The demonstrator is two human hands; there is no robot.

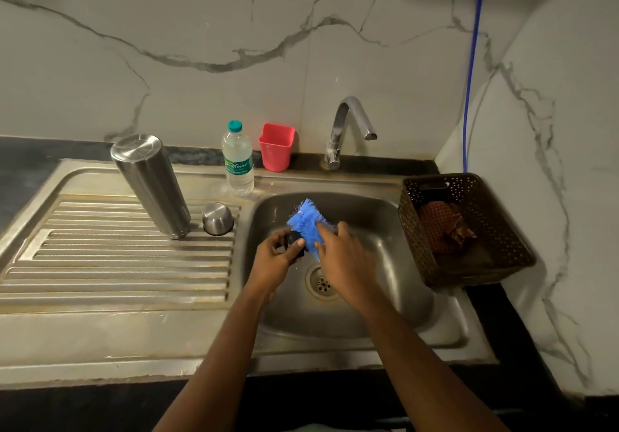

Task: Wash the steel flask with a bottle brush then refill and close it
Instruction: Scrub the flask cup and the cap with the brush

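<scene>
From the head camera, looking down at a steel sink unit, both hands are over the sink bowl (395,284) near the middle of the frame. The left hand (273,262) is curled closed around a small black object (294,241), probably the flask's inner stopper, though its shape is too hidden by the fingers to be sure. The right hand (345,254) sits at three o'clock of the left, touching it or nearly so, with its fingers closed on the blue bottle brush (306,223); the bristle head sticks up and away toward twelve o'clock, pressed against the black object, and the handle is hidden under the hand. The drain (322,283) lies just below the hands at six o'clock. The steel flask (150,185) stands upside down on the ribbed drainboard (117,257), well apart from the hands at about ten o'clock, its flat base uppermost; in the wide-angle lens it appears to lean. Just beside its foot, at three o'clock of it, a small steel cap (217,218) rests dome-up on the drainboard. Behind these, toward twelve o'clock, a clear plastic water bottle (237,160) with a teal lid stands on the sink's back rim, with a pink cup (276,146) near it on the right, then the tap (348,130), whose spout shows no water. At three o'clock of the bowl a brown perforated basket (475,264) holds a crumpled checked cloth (442,227).
</scene>
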